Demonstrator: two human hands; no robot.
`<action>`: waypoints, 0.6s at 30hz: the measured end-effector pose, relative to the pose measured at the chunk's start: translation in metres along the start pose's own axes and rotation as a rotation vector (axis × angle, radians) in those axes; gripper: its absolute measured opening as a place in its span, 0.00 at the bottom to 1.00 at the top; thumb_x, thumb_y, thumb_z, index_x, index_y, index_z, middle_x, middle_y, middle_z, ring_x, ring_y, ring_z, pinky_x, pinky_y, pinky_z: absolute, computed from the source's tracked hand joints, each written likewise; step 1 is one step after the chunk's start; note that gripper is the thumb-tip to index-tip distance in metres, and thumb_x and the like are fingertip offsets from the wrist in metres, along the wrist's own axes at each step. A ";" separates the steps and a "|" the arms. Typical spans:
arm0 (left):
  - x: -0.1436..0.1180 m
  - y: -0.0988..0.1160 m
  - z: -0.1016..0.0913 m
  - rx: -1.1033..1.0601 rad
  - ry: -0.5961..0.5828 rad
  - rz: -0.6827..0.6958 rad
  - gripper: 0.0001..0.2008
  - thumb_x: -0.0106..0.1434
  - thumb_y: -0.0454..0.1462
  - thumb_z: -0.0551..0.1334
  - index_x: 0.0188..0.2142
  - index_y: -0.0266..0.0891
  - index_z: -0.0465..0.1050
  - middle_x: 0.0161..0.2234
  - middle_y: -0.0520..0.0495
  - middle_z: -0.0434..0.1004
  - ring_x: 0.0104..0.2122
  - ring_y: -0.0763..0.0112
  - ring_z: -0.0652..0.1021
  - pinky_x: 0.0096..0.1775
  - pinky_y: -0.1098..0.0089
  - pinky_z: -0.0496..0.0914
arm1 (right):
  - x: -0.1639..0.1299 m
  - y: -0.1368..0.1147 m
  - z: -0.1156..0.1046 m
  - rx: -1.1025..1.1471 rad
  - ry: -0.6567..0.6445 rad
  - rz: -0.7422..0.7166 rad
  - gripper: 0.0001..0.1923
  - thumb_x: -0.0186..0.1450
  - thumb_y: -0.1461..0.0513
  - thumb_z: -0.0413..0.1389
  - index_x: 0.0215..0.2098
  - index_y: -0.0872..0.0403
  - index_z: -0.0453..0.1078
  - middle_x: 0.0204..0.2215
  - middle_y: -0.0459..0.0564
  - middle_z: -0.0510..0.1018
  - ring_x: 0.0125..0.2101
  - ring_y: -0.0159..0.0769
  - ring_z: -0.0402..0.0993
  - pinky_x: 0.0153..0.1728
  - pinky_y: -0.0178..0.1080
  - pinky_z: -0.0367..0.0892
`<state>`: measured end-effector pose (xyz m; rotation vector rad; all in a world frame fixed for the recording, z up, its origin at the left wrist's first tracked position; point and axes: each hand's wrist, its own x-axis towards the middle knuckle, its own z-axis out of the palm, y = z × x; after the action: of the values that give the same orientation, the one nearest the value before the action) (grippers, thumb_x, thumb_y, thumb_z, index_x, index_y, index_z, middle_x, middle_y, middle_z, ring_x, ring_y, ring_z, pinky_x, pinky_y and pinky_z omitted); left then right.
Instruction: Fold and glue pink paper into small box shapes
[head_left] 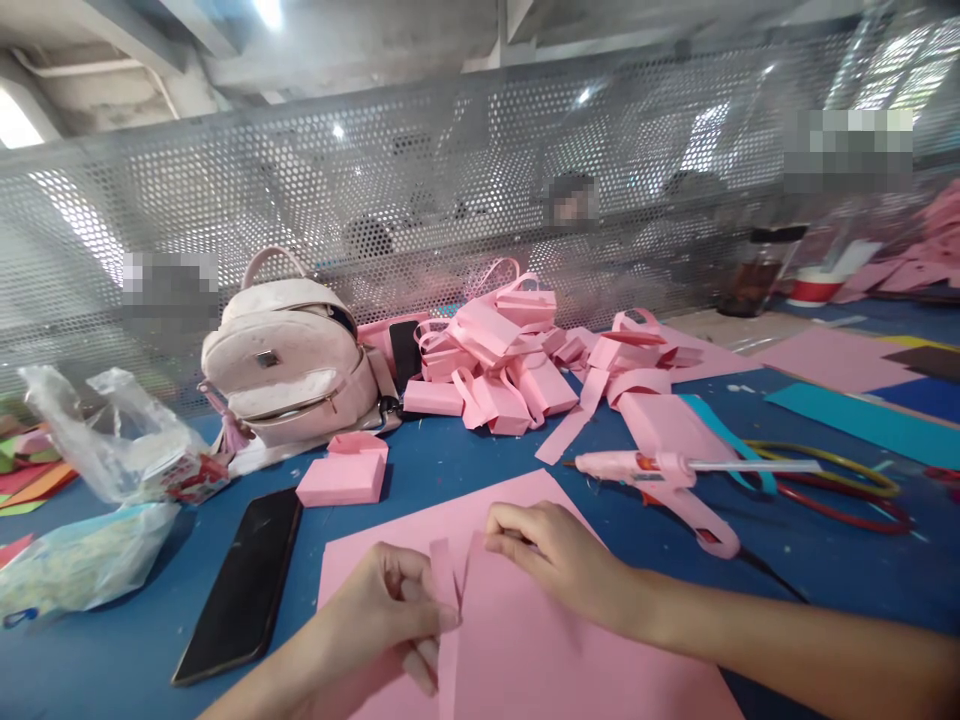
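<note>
Left hand [397, 615]: thumb and fingers closed, gripping the strip [447, 665]
Right hand [559, 565]: fingers curled inward, fingertips pinching paper at the top of the gap
Strip: narrow, pink, over the sheet [592, 665] on the table [90, 685]
Gap: a V beside the strip, narrowing downward
Parting the paper: seemingly the step; best kept slow, both pinches close to the V's point, pull even, so the edge runs straight
Sheet: better kept flat, to avoid creases
</note>
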<state>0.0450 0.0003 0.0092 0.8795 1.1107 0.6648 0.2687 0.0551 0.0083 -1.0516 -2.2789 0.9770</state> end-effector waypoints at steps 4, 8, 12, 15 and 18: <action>0.000 0.004 -0.002 0.050 -0.041 -0.033 0.18 0.40 0.41 0.79 0.22 0.33 0.74 0.17 0.50 0.77 0.18 0.72 0.78 0.23 0.74 0.75 | 0.000 0.000 0.000 -0.002 -0.001 0.006 0.17 0.72 0.59 0.49 0.26 0.52 0.53 0.21 0.39 0.59 0.23 0.30 0.53 0.27 0.35 0.47; -0.001 0.004 -0.005 0.102 -0.091 -0.049 0.19 0.40 0.42 0.78 0.19 0.34 0.71 0.16 0.50 0.76 0.15 0.75 0.75 0.21 0.75 0.73 | 0.000 -0.002 -0.001 0.023 -0.009 0.004 0.16 0.72 0.59 0.49 0.26 0.51 0.54 0.21 0.39 0.59 0.23 0.30 0.53 0.27 0.35 0.47; -0.002 0.002 -0.006 0.137 -0.093 -0.046 0.21 0.41 0.43 0.77 0.18 0.36 0.67 0.15 0.49 0.76 0.13 0.76 0.74 0.18 0.76 0.70 | 0.000 -0.003 -0.002 0.029 -0.011 0.004 0.16 0.72 0.58 0.49 0.26 0.52 0.55 0.21 0.39 0.60 0.24 0.30 0.54 0.27 0.35 0.48; -0.003 0.001 -0.007 0.121 -0.096 -0.038 0.19 0.44 0.44 0.77 0.20 0.35 0.70 0.16 0.49 0.77 0.14 0.75 0.75 0.19 0.76 0.72 | 0.000 -0.003 -0.001 0.026 -0.005 0.004 0.17 0.72 0.58 0.49 0.26 0.52 0.54 0.21 0.39 0.60 0.24 0.30 0.54 0.27 0.35 0.48; -0.004 0.002 -0.008 0.115 -0.107 -0.039 0.17 0.47 0.42 0.76 0.23 0.33 0.74 0.19 0.46 0.80 0.17 0.73 0.78 0.20 0.76 0.74 | 0.000 -0.002 -0.001 0.018 -0.004 0.007 0.16 0.72 0.58 0.49 0.26 0.52 0.54 0.21 0.39 0.59 0.24 0.30 0.54 0.27 0.35 0.47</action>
<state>0.0358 0.0003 0.0108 0.9778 1.0751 0.5200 0.2686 0.0544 0.0100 -1.0521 -2.2670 1.0008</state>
